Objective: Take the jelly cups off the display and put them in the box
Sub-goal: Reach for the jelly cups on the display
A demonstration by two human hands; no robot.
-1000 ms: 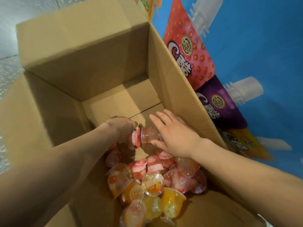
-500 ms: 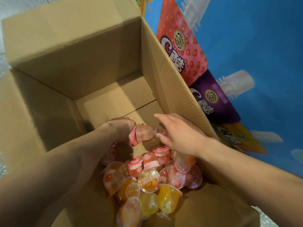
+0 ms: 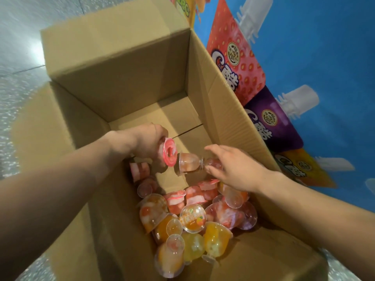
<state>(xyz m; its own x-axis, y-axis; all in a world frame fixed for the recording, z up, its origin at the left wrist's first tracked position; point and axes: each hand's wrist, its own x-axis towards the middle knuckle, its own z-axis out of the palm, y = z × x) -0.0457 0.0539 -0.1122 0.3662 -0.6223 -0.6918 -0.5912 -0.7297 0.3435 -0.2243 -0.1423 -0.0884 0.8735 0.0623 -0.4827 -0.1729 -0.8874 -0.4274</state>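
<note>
Both arms reach down into the open cardboard box (image 3: 129, 78), which stands on a pale speckled floor (image 3: 18, 57) with its flaps folded outward. The left hand (image 3: 146, 142) is closed around a pink-lidded jelly cup (image 3: 168, 152), gripping its body so that the striped lid faces toward the right. Just beside that lid a clear stemmed jelly cup (image 3: 189, 162) lies on its side in the air; the right hand (image 3: 233, 167) has it by the foot with the fingertips (image 3: 211, 170), while the other fingers spread loosely above. The two held cups are very near each other, though I cannot tell whether they touch. Below the hands, at the near end of the box's bottom, a heap of jelly cups (image 3: 194, 218) lies jumbled: pink-and-white ones further in, orange and yellow ones nearer, several tipped over with their clear feet upward, and one showing a round label with an orange on it (image 3: 192, 218). The far half of the box floor is bare cardboard. Right of the box stands a blue display panel (image 3: 324, 57) printed with a red strawberry pouch (image 3: 235, 59), a purple pouch (image 3: 272, 124) and an orange pouch (image 3: 300, 167), each with a white spout.
</note>
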